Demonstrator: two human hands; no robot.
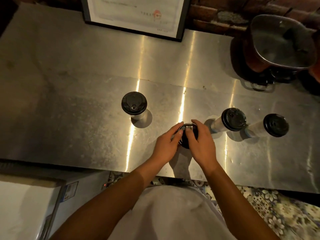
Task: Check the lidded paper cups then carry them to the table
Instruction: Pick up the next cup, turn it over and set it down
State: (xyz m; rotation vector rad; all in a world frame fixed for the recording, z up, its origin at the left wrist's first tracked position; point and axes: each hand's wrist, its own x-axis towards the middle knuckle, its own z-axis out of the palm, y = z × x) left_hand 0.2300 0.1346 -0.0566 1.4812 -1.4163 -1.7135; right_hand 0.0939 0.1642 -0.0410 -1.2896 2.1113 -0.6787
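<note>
Several white paper cups with black lids stand upright on a steel counter (78, 104). One cup (134, 105) stands left of centre. Two more, a nearer one (232, 119) and a farther-right one (275, 125), stand at the right. Between them, close to the counter's front edge, stands a fourth cup (187, 134); both hands are on its black lid. My left hand (167, 146) wraps the lid's left side and my right hand (201, 144) covers its right side, thumbs pressing on top. The cup's body is hidden under the hands.
A framed paper (135, 16) leans against the brick wall at the back. At the back right sits a dark metal pot (280, 45) on a stand. A white box (27, 205) lies below the counter at the left. Patterned floor tiles (277, 210) show at the right.
</note>
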